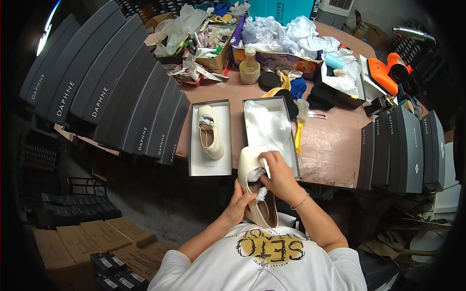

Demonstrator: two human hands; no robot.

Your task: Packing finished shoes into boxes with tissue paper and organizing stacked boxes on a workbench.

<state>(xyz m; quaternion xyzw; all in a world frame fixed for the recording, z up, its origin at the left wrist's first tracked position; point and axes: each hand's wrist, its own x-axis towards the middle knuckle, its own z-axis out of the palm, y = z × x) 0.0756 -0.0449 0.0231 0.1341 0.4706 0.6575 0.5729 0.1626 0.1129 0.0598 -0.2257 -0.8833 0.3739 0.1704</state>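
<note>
Close to my body I hold a cream shoe, its toe pointing away from me and crumpled white paper in its opening. My left hand is closed on the shoe's left side, thumb over the edge. My right hand is closed at the strap on the right of the opening; some of its fingertips are hidden. A matching cream shoe lies in the shallow grey box part ahead on the left. Just beyond my hands, white tissue paper fills the open grey shoebox.
Dark grey shoeboxes stand in a long row at left; several more stand at right. A yellow-handled brush lies beside the open box. A jar, a purple carton and an orange heat gun are farther back.
</note>
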